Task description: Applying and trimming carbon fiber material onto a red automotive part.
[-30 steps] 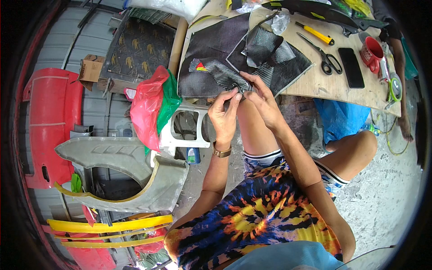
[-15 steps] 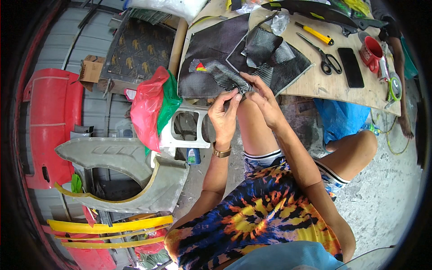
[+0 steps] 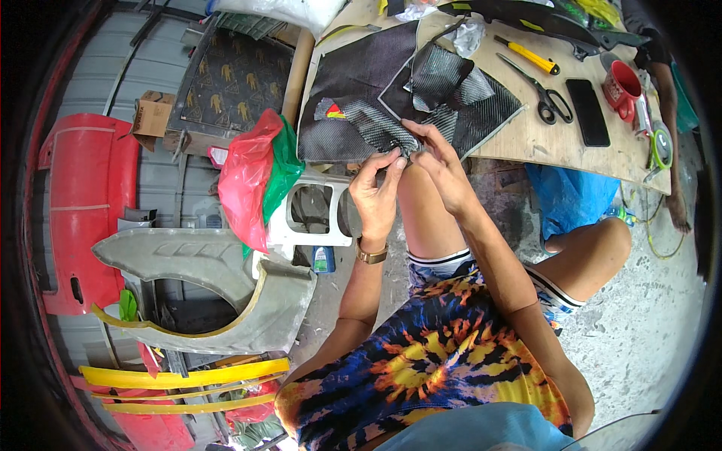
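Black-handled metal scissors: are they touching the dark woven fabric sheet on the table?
Apart: the head view shows a strip of bare wooden tabletop between the scissors and the woven sheet's nearest corner.

The dark woven scrap (image 3: pixel 367 124) at the hands (image 3: pixel 374 201) (image 3: pixel 445 177) has shifted very slightly on the larger sheet (image 3: pixel 361 64).

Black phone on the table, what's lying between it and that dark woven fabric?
In the head view, the scissors lie between the black phone and the dark woven fabric, on the wooden tabletop, close beside the phone.
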